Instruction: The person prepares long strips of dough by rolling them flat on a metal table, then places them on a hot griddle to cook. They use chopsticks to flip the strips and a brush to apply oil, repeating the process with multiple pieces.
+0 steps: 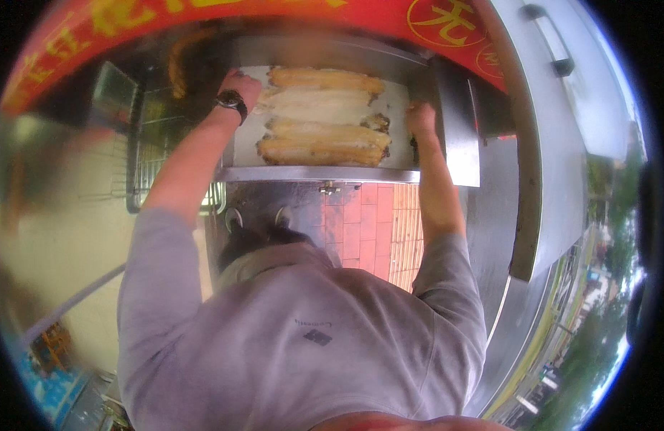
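My left hand (243,89), with a dark wristwatch (230,101), is curled over the left end of a metal frying vat (321,173). My right hand (420,117) is curled near the vat's right end. Its fingers are blurred, and I cannot tell whether either hand holds anything. Between them, long golden fried dough sticks (324,151) lie side by side in pale oil, with dark bits at their ends. Another golden stick (326,79) lies at the far side. A paler dough strip (315,102) lies between these, its left end close to my left hand.
To the left stands a wire rack (148,178), with a browned dough stick (176,67) beyond it. A red banner with yellow writing (450,21) hangs behind the vat. Beneath its front edge is a small valve (329,187). A pale cabinet with a handle (550,40) stands at right.
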